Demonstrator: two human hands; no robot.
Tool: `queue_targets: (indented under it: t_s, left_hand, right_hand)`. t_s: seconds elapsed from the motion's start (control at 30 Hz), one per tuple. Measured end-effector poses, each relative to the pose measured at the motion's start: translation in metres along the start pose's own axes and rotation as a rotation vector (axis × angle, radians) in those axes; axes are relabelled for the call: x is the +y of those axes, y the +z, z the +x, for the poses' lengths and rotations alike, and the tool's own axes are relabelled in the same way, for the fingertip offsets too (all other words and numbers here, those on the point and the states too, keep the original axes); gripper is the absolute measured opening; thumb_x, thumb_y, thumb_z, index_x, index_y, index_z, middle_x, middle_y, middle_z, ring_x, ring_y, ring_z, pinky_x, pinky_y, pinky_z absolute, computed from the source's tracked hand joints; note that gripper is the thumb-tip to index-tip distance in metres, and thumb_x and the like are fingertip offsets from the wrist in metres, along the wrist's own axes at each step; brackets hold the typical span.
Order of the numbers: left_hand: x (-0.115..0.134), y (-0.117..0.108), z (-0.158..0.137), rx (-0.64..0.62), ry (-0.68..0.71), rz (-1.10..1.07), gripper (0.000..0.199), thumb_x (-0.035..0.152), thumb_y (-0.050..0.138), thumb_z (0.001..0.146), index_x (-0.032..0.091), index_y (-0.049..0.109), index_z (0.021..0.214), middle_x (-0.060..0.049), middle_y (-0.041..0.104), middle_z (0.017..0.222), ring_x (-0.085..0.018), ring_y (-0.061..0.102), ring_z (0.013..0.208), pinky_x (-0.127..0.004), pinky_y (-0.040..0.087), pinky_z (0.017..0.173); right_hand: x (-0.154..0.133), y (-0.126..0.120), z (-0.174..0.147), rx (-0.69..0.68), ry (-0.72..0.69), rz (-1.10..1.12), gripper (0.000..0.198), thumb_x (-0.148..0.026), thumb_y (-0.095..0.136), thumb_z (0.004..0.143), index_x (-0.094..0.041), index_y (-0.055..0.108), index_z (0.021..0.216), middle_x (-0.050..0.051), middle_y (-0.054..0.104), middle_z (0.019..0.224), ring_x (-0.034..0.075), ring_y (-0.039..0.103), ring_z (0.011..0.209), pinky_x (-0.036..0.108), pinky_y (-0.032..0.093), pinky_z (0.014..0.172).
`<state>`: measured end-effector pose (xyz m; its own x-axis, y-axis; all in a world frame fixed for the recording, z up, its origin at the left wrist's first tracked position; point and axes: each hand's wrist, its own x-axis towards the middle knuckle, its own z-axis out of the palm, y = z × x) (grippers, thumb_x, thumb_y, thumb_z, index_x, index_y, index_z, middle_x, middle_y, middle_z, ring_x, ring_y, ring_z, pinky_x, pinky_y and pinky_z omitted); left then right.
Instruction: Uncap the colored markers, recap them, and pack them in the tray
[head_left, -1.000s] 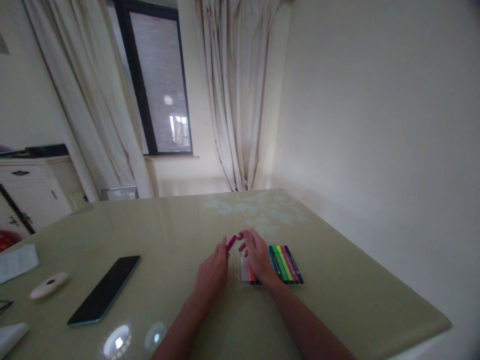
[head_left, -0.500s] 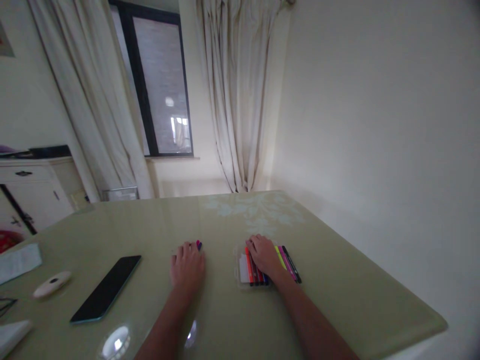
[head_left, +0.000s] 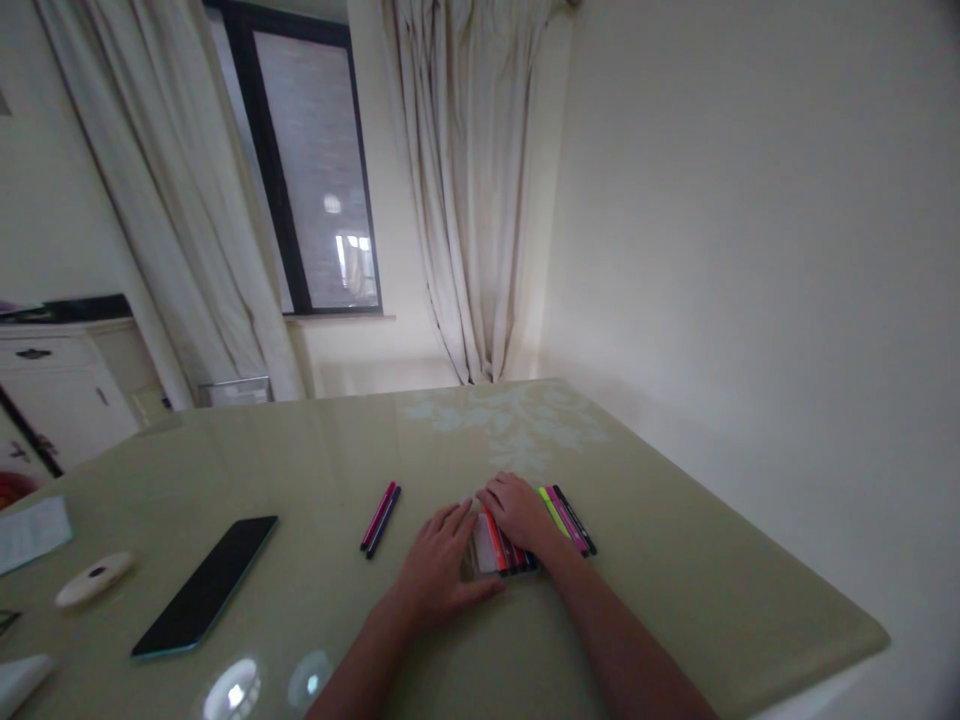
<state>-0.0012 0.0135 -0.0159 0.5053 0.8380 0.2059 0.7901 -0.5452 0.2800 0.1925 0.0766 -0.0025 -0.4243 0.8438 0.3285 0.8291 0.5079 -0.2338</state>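
Observation:
A clear plastic case (head_left: 486, 560) holding several felt-tip pens (head_left: 501, 550), orange through dark red, lies on the table. My left hand (head_left: 439, 570) is at its left side, fingers stretched out and thumb apart along the near edge. Over the far part of the pens lies my right hand (head_left: 517, 510), fingers bent and close together; what is under them is hidden. Just right of that hand lie yellow (head_left: 553, 510), purple (head_left: 568, 522) and black (head_left: 575, 519) pens. A magenta pen (head_left: 377, 517) and a dark blue pen (head_left: 384, 523) lie side by side farther left.
A black phone (head_left: 206, 585) lies on the left of the green-covered table (head_left: 315, 470). Beyond it are a white oval object (head_left: 94, 580) and a pale folded cloth or paper (head_left: 34, 532). A wall (head_left: 750, 250) borders the right side; curtains (head_left: 465, 200) hang behind.
My left hand has moved right, off the magenta and dark blue pens, to the case's left side. My right hand stays over the pens. The view has shifted slightly.

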Motion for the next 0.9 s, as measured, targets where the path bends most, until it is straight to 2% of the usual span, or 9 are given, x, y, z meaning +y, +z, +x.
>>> queue_targets:
  t_s: [0.17, 0.5, 0.67, 0.9]
  left_hand:
    - [0.0037, -0.0018, 0.0015, -0.014, -0.028, 0.013, 0.103, 0.083, 0.057, 0.077, 0.015, 0.043, 0.154, -0.015, 0.041, 0.161, -0.038, 0.037, 0.147, -0.054, 0.031, 0.122]
    - [0.005, -0.0034, 0.0028, -0.021, -0.049, 0.015, 0.098, 0.08, 0.06, 0.078, 0.017, 0.047, 0.152, -0.015, 0.041, 0.16, -0.037, 0.04, 0.145, -0.054, 0.032, 0.12]
    - [0.0052, -0.0043, 0.0027, -0.017, -0.045, 0.01, 0.097, 0.079, 0.06, 0.078, 0.018, 0.048, 0.151, -0.014, 0.04, 0.161, -0.037, 0.039, 0.146, -0.054, 0.032, 0.12]
    - [0.0026, -0.0023, 0.0013, -0.005, -0.038, 0.003, 0.093, 0.078, 0.06, 0.079, 0.02, 0.049, 0.15, -0.013, 0.041, 0.161, -0.037, 0.039, 0.146, -0.054, 0.033, 0.119]
  right_hand:
    - [0.0, 0.0054, 0.0048, 0.032, 0.05, 0.01, 0.037, -0.042, 0.049, 0.105, -0.019, 0.071, 0.088, 0.008, 0.069, 0.092, 0.021, 0.06, 0.089, 0.031, 0.039, 0.08]
    - [0.0038, 0.0072, 0.009, 0.054, 0.066, 0.115, 0.041, -0.046, 0.049, 0.104, -0.018, 0.067, 0.08, 0.006, 0.066, 0.087, 0.019, 0.057, 0.083, 0.03, 0.038, 0.077]
    - [0.0074, 0.0043, 0.0078, 0.197, 0.106, 0.33, 0.038, -0.042, 0.044, 0.104, -0.019, 0.059, 0.079, 0.003, 0.061, 0.082, 0.017, 0.054, 0.078, 0.028, 0.039, 0.074]
    - [0.007, -0.0002, 0.004, 0.261, 0.103, 0.579, 0.038, -0.045, 0.037, 0.105, -0.022, 0.053, 0.079, 0.001, 0.057, 0.081, 0.017, 0.053, 0.077, 0.029, 0.043, 0.076]
